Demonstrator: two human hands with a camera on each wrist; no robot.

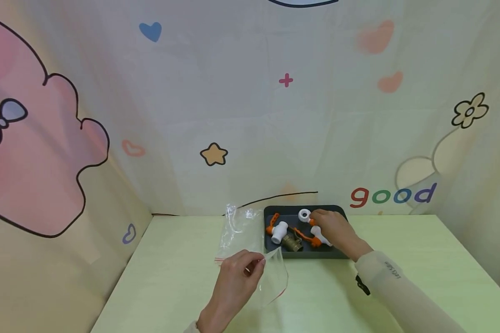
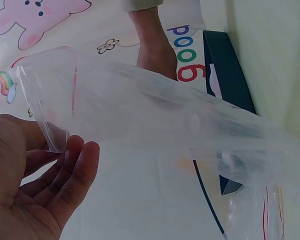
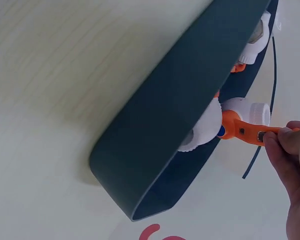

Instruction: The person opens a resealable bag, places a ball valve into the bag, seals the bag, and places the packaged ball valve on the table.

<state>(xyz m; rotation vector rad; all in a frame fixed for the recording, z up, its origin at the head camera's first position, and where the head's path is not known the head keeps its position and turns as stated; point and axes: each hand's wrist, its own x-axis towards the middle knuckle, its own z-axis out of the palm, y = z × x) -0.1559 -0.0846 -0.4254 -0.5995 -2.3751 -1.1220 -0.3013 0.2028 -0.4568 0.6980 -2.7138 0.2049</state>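
My left hand (image 1: 237,277) pinches the red-lined edge of a clear zip bag (image 2: 125,110), which hangs with its mouth partly spread. Over the dark grey tray (image 1: 316,255), my right hand (image 1: 335,229) pinches the orange lever of a white plastic ball valve (image 3: 247,111). That valve is among the other fittings in the tray. A second white valve (image 1: 279,232) with an orange lever lies at the tray's left. Near the front wall is a brass-coloured fitting (image 1: 292,242), and another white valve (image 1: 319,237) with orange parts sits below my right hand.
Another clear zip bag (image 1: 241,231) lies flat left of the tray, its red-lined end toward me. A printed cloth (image 1: 241,115) hangs behind the pale table (image 1: 166,277). The tray stands at the table's back edge.
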